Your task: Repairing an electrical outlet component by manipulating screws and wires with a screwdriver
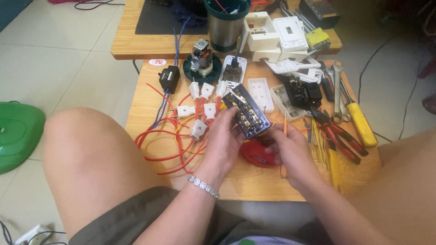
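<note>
Head view looks straight down over two bare knees onto a small wooden tabletop [254, 186] crowded with electrical parts. The left hand [222, 140], a beaded bracelet [204, 186] on its wrist, is wrapped around the near end of a dark rectangular terminal block [247, 113] and holds it tilted up off the wood. The block's long axis runs diagonally, from the fingers away and to the upper left, its open face showing rows of brassy metal contacts. The right hand [290, 152] sits just to the right of and below the block, closed around a thin orange-handled screwdriver [284, 131] that stands nearly upright, its top end close to the block's lower right corner. So the left hand carries the block and the right hand, with its tool, is the nearer one to the contacts on that side.

Beneath the right hand lies a glossy red plastic piece [256, 152]. To the left, white plastic plugs [200, 109] trail soft red wires [163, 149] in loose loops across the wood. Behind the block are white socket casings [261, 93], a small motor [200, 56] on a green round base, and a steel cylinder [225, 27]. At the right edge lie red-handled pliers [340, 134], a steel spanner [337, 90] and a yellow-handled tool [361, 124].
</note>
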